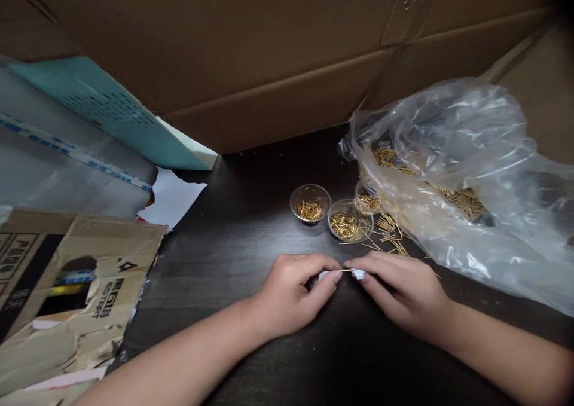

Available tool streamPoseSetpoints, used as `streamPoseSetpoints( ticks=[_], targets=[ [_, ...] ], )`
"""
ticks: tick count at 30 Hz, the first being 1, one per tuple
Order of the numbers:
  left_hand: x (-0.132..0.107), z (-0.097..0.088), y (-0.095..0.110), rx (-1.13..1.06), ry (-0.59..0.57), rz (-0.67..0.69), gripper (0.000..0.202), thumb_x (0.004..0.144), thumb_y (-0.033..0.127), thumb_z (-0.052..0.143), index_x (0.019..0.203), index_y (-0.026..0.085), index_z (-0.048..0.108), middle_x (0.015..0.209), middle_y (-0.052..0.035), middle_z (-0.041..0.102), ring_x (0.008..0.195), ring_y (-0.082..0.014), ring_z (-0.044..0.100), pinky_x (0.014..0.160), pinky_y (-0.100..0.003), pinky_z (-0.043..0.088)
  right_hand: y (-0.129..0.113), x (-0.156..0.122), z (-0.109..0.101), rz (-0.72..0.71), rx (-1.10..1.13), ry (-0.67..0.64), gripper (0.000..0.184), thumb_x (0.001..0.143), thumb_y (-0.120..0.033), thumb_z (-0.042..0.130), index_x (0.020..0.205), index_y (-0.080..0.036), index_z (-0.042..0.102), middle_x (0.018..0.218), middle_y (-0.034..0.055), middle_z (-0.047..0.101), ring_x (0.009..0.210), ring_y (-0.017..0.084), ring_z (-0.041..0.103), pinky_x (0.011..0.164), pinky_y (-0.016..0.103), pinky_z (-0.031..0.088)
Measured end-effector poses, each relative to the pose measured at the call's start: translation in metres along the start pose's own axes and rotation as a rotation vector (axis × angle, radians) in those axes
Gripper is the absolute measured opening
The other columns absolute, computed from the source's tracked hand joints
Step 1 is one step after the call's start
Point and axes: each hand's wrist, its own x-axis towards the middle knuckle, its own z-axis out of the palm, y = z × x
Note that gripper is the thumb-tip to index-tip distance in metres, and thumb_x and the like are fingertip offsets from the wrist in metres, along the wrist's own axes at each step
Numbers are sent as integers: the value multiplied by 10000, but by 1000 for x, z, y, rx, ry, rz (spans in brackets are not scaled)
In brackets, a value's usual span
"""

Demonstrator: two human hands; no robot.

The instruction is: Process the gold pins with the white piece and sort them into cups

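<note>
Between my two hands runs a thin gold-coloured metal pin (346, 269), held level just above the dark table. My left hand (298, 289) pinches its left end between thumb and forefinger, with a bit of white material at the fingertips. At the other end my right hand (403, 289) is closed in a pinch, a small white scrap (357, 274) between its thumb and finger. Just beyond the hands stand a clear round cup (311, 186) and a second clear cup (365, 238), both holding short gold pieces. Longer gold pins (389, 226) lie loose beside them.
A third clear cup (359, 186) sits partly under a large clear plastic bag (470, 119) of gold pins at right. Cardboard (269, 41) walls the back. At left are torn cardboard (130, 238), a grey wrapped package (67, 173), a light-blue box (179, 149) and white paper (179, 194).
</note>
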Motion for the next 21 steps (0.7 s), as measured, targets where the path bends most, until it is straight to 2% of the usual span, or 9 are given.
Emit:
streamPoseSetpoints(
  ticks=[4,7,11,16,19,21],
  targets=[
    [0,-1,0,-11,43,9,140,949,178,603,936,128,733,737,-38,745,597,-107,645,578,-194,497,-3,2,-3,-5,19,55,215,977,-114,571,1155,-188,667,904,58,757,750,161,724,671,264,600],
    [1,-1,0,-5,82,25,128,945,176,616,921,128,732,685,-21,727,557,-96,628,548,-185,484,-4,2,-6,1,11,104,296,970,-106,569,1245,-190,639,905,59,758,754,165,731,682,267,609],
    [2,-1,0,20,108,53,111,930,161,635,904,122,734,646,-9,710,528,-89,612,528,-178,465,-3,3,-7,-13,70,58,359,972,-74,503,1291,-194,618,801,34,694,678,151,674,620,265,576],
    [1,-1,2,0,96,39,117,933,164,637,899,112,736,634,-11,703,513,-83,604,515,-169,461,-2,2,-4,-1,38,78,255,965,-86,555,1194,-166,632,897,73,706,756,167,679,646,274,560],
    [0,1,2,0,71,27,121,935,159,630,906,118,739,655,-15,717,513,-81,606,502,-165,452,-2,1,-3,-1,22,51,114,974,-125,592,1053,-184,651,834,46,700,684,147,656,604,255,525],
    [0,2,1,11,61,46,120,935,154,626,902,124,738,686,-22,732,536,-89,624,521,-172,468,-2,1,-3,13,16,29,89,992,-150,574,995,-184,656,780,29,678,627,131,625,573,247,500]
  ],
)
